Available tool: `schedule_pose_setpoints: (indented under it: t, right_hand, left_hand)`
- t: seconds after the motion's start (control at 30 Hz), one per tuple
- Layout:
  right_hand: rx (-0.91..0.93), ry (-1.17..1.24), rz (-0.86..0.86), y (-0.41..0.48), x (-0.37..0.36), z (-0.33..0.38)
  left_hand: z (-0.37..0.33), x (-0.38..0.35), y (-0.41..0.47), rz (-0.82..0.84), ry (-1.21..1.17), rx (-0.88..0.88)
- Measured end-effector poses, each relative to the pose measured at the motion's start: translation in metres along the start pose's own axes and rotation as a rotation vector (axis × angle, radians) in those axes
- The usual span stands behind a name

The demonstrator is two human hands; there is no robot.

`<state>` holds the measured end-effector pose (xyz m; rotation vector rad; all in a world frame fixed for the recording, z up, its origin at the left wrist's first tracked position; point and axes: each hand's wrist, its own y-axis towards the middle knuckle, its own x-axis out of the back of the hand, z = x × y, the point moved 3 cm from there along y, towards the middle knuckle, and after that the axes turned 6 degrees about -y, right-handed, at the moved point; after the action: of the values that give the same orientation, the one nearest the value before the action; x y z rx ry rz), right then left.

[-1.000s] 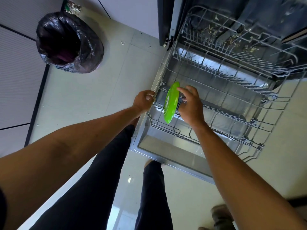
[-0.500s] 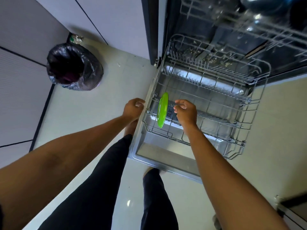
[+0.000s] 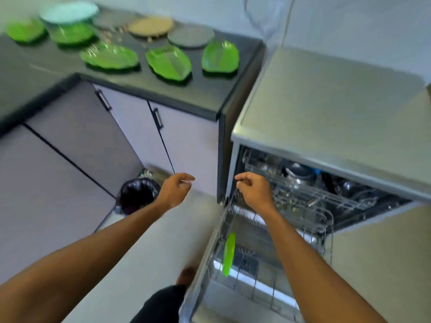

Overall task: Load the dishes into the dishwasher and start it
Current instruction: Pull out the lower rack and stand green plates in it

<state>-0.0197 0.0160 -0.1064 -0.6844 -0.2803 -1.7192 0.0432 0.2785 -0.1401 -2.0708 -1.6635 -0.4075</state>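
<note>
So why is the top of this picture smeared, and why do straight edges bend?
Head view: motion blur smears the plates on the counter most; the green plate in the lower rack is sharper; the wide-angle lens bows the cupboard and dishwasher edges.

Dark countertop [image 3: 200, 94], green plates [image 3: 168, 62] lying flat, grey plate [image 3: 190, 36], tan plate [image 3: 151, 25] behind them

A plate [image 3: 228, 255] is standing on edge in the lower rack [image 3: 256, 292], which is sticking out in front of the dishwasher [image 3: 326, 108]. The upper rack [image 3: 314, 197] is sitting inside it with dishes. Left of the dishwasher, more plates [image 3: 168, 64] are lying on the counter [image 3: 186, 92], and a bin [image 3: 137, 194] is sitting on the floor below.
</note>
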Motion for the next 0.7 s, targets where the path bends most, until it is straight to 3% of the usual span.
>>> schedule_pose_setpoints:
  t: [0.17,0.3,0.43,0.47,0.6,0.7]
  right_hand:
    - [0.171,-0.13,0.029,0.04,0.02,0.103]
    - [0.251,-0.219,0.039,0.074,0.008,0.155]
    - [0.277,-0.237,0.051,0.127,-0.026,0.189]
    - [0.271,-0.225,0.022,0.172,-0.047,0.207]
    - [0.315,-0.268,-0.146,0.23,-0.081,0.239]
    - [0.392,-0.309,-0.179,0.289,-0.126,0.29]
  left_hand:
    - [-0.068,0.082,0.038,-0.169,-0.009,-0.129]
    - [-0.079,0.128,0.074,-0.228,0.035,-0.172]
    - [-0.075,0.169,0.13,-0.28,0.09,-0.226]
    - [-0.066,0.193,0.178,-0.288,0.092,-0.225]
    - [-0.046,0.23,0.234,-0.34,0.181,-0.338]
    - [-0.027,0.275,0.29,-0.424,0.228,-0.342]
